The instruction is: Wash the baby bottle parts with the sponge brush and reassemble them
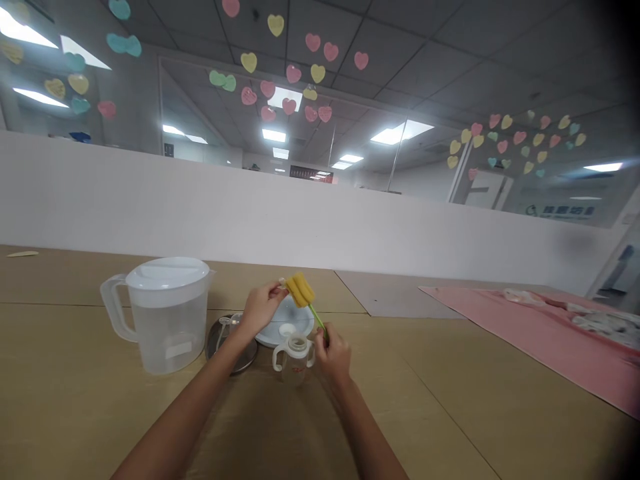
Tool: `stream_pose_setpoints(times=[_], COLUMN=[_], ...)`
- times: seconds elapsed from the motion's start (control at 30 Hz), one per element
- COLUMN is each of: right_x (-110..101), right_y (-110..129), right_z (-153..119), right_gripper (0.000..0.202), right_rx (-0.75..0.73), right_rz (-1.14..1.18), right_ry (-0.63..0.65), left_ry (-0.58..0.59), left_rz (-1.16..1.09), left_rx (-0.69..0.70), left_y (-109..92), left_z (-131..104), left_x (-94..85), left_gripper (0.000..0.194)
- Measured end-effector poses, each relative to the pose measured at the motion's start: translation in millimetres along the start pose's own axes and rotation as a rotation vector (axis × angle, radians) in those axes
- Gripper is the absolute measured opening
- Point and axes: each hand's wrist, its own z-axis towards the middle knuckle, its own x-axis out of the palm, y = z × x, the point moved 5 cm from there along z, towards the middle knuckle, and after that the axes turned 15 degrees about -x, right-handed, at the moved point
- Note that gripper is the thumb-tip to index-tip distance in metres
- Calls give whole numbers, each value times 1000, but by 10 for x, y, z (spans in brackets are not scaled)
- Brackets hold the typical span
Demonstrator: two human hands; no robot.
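My right hand (334, 353) is closed round the green handle of a bottle brush, whose yellow sponge head (300, 290) points up and to the left. Beside the sponge, the fingers of my left hand (261, 308) are pinched around a small whitish piece (283, 282), too small to name. Below, a clear baby bottle (294, 369) with two white side handles stands upright without a lid. Behind it lies a pale blue-white dish (300, 321) with a small white round part (287, 330) at its front. My left hand and forearm partly cover the dish and a metal tray (245, 362).
To the left stands a translucent lidded pitcher (173, 333). Clear and white small parts (231, 324) sit on the metal tray. A pink cloth (540, 333) covers the table's right side, with crumpled plastic (525, 297) on it. A low white wall (310, 227) runs along the back.
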Motion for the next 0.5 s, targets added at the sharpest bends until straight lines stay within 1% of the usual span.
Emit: stream_pose_setpoints(times=[0.17, 0.23, 0.27, 0.33, 0.4, 0.43, 0.5], right_x=[-12, -7, -5, -3, -7, -14, -31], right_y=[21, 33, 38, 46, 51, 52, 51], right_z=[6, 6, 6, 7, 11, 14, 20], right_gripper=[33, 33, 33, 33, 33, 33, 33], right_rx=[-20, -34, -40, -53, -65, -68, -64], right_rz=[-43, -52, -56, -61, -64, -69, -84], right_ry=[-8, -6, -5, -2, -2, -7, -19], left_ry=[-169, -196, -192, -148, -78, -27, 120], left_rz=[-5, 85, 149, 302, 495, 618, 863], left_rx=[-57, -75, -84, -97, -107, -125, -195], left_y=[14, -8, -25, -64, -88, -77, 11], left_z=[30, 24, 18, -1, -29, -44, -75], left_x=[-278, -374, -413, -473, -510, -514, -493], left_gripper=[31, 31, 31, 32, 32, 31, 26])
